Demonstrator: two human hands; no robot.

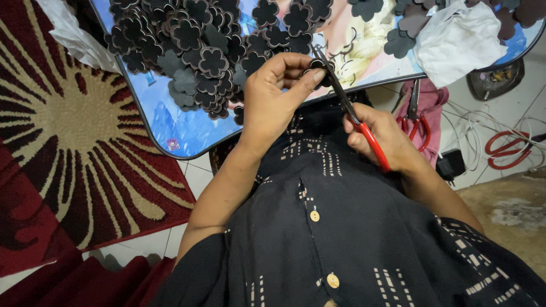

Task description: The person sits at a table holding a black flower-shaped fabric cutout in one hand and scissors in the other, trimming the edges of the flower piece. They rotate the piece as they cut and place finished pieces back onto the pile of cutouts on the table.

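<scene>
Flower-shaped piece [318, 69] of dark foam with a brown edge sits pinched between the thumb and fingertips of your left hand [273, 99], held up just in front of the near edge of the tabletop [170, 133], above your lap. Scanning from the left: a red rug [74, 142] with a cream sunburst pattern covers the floor, with white tiles showing at its edge. Next to it comes the tabletop, a blue tray-like surface with a cartoon picture and a dark rim, and on its left half lies a thick heap of cut flowers [193, 51] of the same dark foam, overlapping one another. Your left hand rises from below, wrist bent, fingers curled around the single piece. Just to its right the scissors [347, 108] angle up, their dark blades closed in on the piece at its edge, their red handles wrapped in your right hand [387, 139], which is curled shut around them. Beneath both hands your dark patterned shirt [352, 239] with pale buttons fills the lower frame. Further right, a white cloth [460, 40] lies crumpled on the tabletop among more loose dark flowers. Below that edge a second pair of red-handled scissors [418, 116] rests on pink fabric [438, 99], and at the far right white cables [483, 128] trail over the tiled floor beside a red loop [506, 149].
</scene>
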